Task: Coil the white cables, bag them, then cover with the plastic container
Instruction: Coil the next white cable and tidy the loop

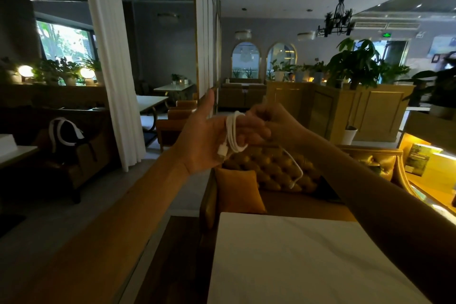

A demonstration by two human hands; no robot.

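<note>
A white cable [234, 134] is wound in several loops around the fingers of my left hand [206, 140], which is raised palm up with the thumb pointing upward. A white plug end hangs from the loops below the palm. My right hand [270, 119] is closed on the cable's free part just right of the loops. A loose tail of the cable [296, 170] droops down from it in front of the sofa back. No bag or plastic container is visible.
A white table top [308, 261] lies below my arms. Beyond it stands a tufted yellow sofa [271, 168] with an orange cushion [238, 190]. A white curtain [111, 69] hangs at the left; a wooden counter with plants [357, 106] stands at the right.
</note>
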